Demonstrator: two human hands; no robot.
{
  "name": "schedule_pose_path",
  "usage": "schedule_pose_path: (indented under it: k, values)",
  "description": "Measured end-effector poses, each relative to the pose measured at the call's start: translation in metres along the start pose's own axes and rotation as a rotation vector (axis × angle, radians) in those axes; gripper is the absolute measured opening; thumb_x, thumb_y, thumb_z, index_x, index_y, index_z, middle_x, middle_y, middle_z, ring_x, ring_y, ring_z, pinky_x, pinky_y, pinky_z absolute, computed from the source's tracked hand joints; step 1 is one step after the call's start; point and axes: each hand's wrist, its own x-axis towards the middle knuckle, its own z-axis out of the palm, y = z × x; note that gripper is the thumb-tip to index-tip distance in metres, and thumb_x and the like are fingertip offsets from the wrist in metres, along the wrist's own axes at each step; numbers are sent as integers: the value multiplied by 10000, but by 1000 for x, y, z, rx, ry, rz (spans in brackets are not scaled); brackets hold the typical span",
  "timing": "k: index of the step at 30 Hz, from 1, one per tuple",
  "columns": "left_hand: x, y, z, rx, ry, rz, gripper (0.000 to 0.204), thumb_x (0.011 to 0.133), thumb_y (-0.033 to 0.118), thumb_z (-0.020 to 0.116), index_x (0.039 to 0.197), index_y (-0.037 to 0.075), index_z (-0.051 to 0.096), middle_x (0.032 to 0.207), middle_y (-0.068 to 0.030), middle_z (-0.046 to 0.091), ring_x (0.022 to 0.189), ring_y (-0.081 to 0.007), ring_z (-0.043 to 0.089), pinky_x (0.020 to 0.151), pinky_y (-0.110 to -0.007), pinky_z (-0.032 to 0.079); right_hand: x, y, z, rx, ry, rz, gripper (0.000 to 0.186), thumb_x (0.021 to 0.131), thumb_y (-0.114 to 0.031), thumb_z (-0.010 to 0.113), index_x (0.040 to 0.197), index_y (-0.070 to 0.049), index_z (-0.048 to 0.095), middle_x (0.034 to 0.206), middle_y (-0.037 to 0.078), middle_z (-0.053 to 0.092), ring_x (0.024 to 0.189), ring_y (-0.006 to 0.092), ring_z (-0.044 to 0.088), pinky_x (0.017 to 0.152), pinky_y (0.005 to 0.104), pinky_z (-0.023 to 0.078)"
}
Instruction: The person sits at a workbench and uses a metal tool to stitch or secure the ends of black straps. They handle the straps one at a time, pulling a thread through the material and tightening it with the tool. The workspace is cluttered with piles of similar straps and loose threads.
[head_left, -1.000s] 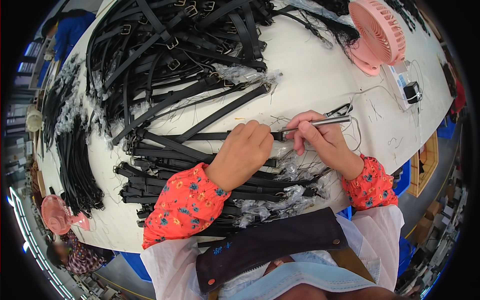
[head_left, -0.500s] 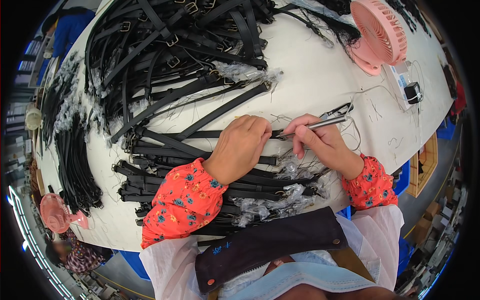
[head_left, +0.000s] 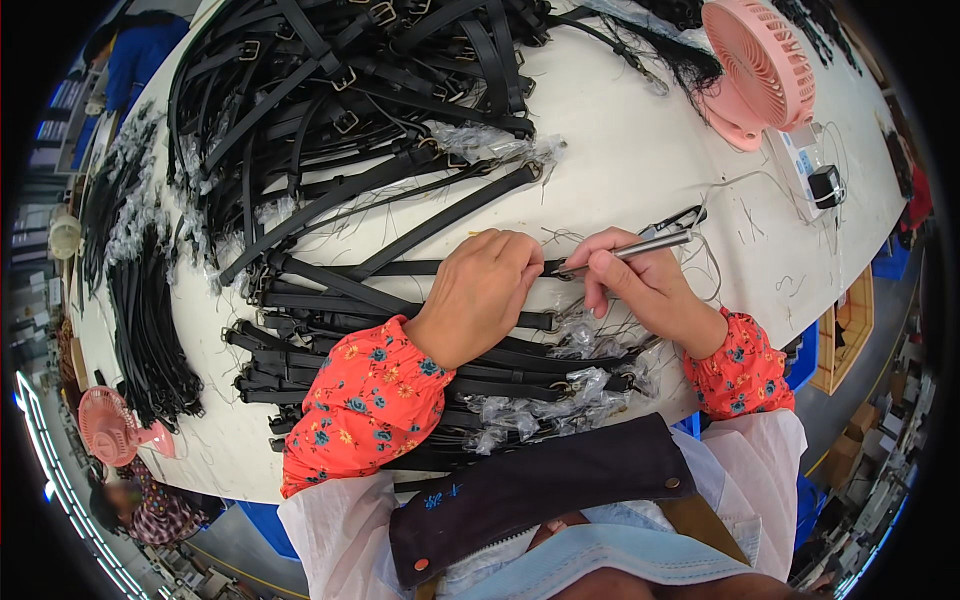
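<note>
My left hand [head_left: 480,292] is closed over a black strap [head_left: 420,268], holding it near its right end just above the table. In my right hand [head_left: 643,285] is a silver pen-shaped tool [head_left: 655,245], gripped between thumb and fingers. Its tip points left and meets the strap's end beside my left fingertips; the exact contact is too small to make out. Behind the tool lies a pair of dark-handled snips [head_left: 680,220], partly covered. Beneath my hands, more black straps with buckles [head_left: 545,320] are layered, some ends wrapped in clear plastic [head_left: 520,415].
A large heap of black buckled straps [head_left: 300,110] covers the far left of the white table [head_left: 640,140]. Bundled straps [head_left: 150,330] hang along the left edge. A pink fan [head_left: 760,70] stands far right by a power strip [head_left: 800,165]. Another pink fan [head_left: 112,425] is near left.
</note>
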Motion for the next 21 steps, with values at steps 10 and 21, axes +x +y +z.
schedule_pose_path:
  k: [10, 21]
  values:
    - [-1, -3, 4, -44, 52, -56, 85, 919, 0, 635, 968, 20, 568, 826, -127, 639, 742, -311, 614, 695, -387, 488, 0, 0, 0, -4, -13, 8, 318, 1096, -277, 494, 1143, 7, 629, 749, 25, 632, 654, 84, 600, 615, 235, 494]
    - [0, -23, -29, -931, 229, -469, 184, 1086, 252, 522, 1121, 77, 477, 770, -32, 624, 655, -90, 560, 602, -224, 450, 11, 5, 3, -623, 79, -489, 263, 922, -75, 709, 1176, -89, 641, 972, 93, 690, 933, 260, 677, 829, 357, 544]
